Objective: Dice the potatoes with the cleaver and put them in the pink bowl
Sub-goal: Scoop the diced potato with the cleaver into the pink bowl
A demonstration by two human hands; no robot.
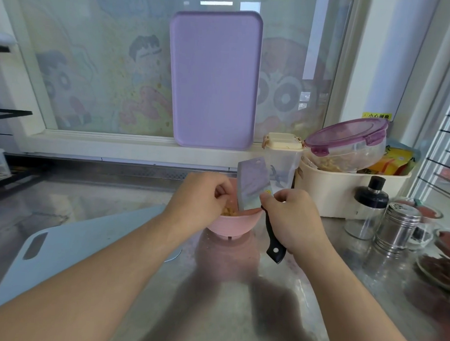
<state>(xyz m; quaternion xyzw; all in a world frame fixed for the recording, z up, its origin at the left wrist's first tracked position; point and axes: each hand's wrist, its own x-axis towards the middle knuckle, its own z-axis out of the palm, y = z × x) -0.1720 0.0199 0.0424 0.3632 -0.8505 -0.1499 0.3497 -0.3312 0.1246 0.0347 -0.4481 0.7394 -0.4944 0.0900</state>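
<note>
The pink bowl (236, 223) stands on the steel counter in the middle, with yellowish diced potato (229, 211) showing inside it. My right hand (295, 221) grips the black handle of the cleaver (252, 186), whose blade stands tilted with its lower edge inside the bowl. My left hand (200, 198) hovers over the bowl's left side, fingers curled down toward the dice beside the blade. Whether those fingers hold any potato is hidden.
A pale blue cutting board (70, 249) lies on the counter at the left. A purple board (214, 78) leans on the window. At the right are a cream bin (345, 190), a lidded container (347, 141), a clear jug (281, 159), shakers (395, 227) and dishes.
</note>
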